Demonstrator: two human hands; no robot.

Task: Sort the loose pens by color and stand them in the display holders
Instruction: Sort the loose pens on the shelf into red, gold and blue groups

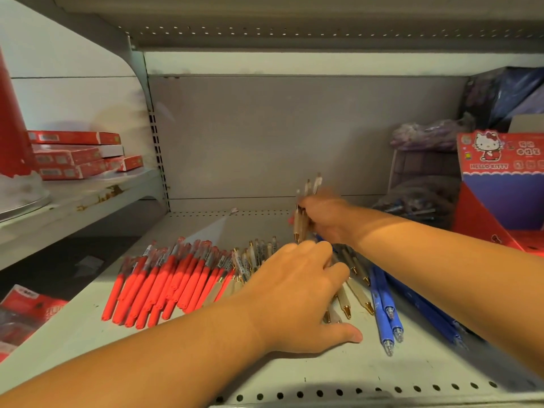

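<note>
The sorting step is judged to be in hand, and no pen can be seen standing in a holder yet. On the shelf three colour groups are laid out: red pens fanned at the left, cream pens with gold tips in the middle, and blue pens at the right. A bunch of cream pens is gripped in the right hand, fingers curled round the barrels. It is held roughly upright above the back of the heap, though this hand is blurred. The left hand is laid open over the cream pens on the shelf, with the thumb stretched out on the bare shelf and nothing plainly grasped. The next move is judged to call for the remaining cream pens to be gathered into the bunch, with tips squared the same way, before they are carried to a holder. A Hello Kitty carton stands at the far right and may serve as that holder, but its opening cannot be seen into. Dark bags of pens lie between it and the heap and could crowd the path. A purple bag sits behind them, and red boxes are stacked on the neighbouring shelf at the left. The blue pens lie just beside the cream ones and could be swept up by mistake.
</note>
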